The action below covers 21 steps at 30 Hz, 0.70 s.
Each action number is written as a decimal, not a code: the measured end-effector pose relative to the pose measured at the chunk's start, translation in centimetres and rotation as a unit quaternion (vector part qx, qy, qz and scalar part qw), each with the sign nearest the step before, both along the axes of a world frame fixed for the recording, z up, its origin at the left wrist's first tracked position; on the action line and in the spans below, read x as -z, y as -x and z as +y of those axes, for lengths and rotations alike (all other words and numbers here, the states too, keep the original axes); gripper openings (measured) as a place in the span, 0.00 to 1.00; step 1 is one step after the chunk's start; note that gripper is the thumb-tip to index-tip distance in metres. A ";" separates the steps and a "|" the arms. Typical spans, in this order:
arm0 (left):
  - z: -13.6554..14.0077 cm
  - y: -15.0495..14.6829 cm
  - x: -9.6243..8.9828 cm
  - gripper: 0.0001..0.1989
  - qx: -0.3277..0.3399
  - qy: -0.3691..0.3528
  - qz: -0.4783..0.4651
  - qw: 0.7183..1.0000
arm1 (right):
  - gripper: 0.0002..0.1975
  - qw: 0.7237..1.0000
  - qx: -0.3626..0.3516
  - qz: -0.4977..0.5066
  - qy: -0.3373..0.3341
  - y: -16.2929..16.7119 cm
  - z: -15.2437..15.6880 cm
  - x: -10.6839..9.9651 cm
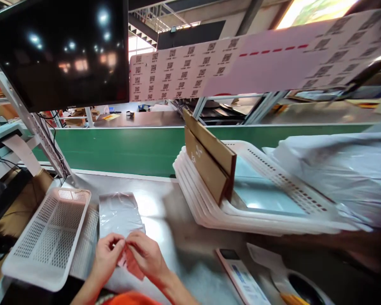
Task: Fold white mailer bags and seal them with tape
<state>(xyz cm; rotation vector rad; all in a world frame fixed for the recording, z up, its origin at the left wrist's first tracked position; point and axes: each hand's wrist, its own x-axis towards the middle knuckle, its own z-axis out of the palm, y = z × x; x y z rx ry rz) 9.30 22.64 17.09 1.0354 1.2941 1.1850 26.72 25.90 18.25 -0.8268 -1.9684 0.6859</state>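
I have the left hand (pixel 108 253) and right hand (pixel 150 256) pinching the red packet (pixel 133 267) at its far end; on my feed its long axis slants nearward, rightward.

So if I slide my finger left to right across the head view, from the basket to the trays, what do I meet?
Basket, left hand, right hand, stacked trays.

The left hand (pixel 106 256) and right hand (pixel 149 256) hide part of the red slip (pixel 133 266) from me, and I can't read its print. The white bags (pixel 346 165) blur and run past the right edge. The top edge crops my monitor (pixel 60 55); the board's codes (pixel 184 75) are too small to make out.
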 end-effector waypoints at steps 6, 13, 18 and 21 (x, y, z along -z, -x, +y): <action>-1.0 -0.9 1.1 0.23 0.032 0.014 0.017 0.999 | 0.11 0.994 -0.023 -0.075 -0.073 -1.8 -0.7 0.7; -2.5 -1.9 4.8 0.27 0.021 0.047 0.011 0.999 | 0.10 0.987 -0.034 -0.100 -0.120 -2.6 -2.2 2.3; -3.0 -2.2 5.9 0.28 0.024 0.049 0.007 0.998 | 0.11 0.992 -0.032 -0.099 -0.074 -2.6 -2.5 3.0; -2.8 -2.3 6.0 0.29 0.014 0.050 0.008 0.999 | 0.10 0.991 -0.026 -0.115 -0.063 -2.7 -2.3 3.1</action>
